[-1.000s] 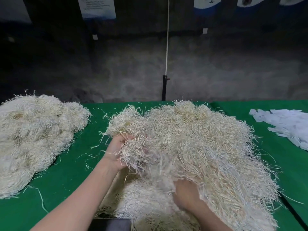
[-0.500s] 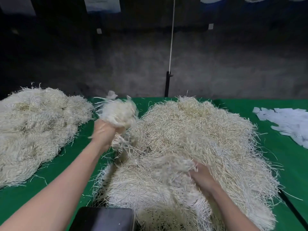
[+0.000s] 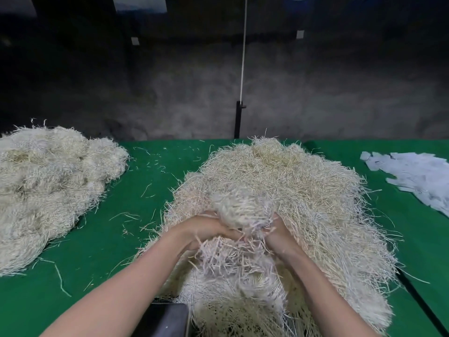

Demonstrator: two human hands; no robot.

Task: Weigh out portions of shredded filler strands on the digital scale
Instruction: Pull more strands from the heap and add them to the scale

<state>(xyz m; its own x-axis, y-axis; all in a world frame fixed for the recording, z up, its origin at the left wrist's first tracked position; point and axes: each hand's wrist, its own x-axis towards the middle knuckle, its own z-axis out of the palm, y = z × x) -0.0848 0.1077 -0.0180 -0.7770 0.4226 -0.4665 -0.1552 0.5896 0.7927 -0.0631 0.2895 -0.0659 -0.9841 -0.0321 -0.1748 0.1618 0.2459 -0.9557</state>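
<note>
Over the near slope of the big central heap of shredded filler strands (image 3: 303, 186), both hands hold one pale clump (image 3: 243, 207) between them. The left hand (image 3: 206, 229) curls under its left side and the right hand (image 3: 279, 235) grips its right side, fingers sunk in the strands. A second heap (image 3: 48, 190) lies well apart at the left of the green table cover (image 3: 136, 251), stray strands scattered between. White paper slips (image 3: 418, 176) lie far right. At the near edge a dark grey flat-topped object (image 3: 167, 319) sits just beside the heap's fringe — whether it is the scale cannot be told.
</note>
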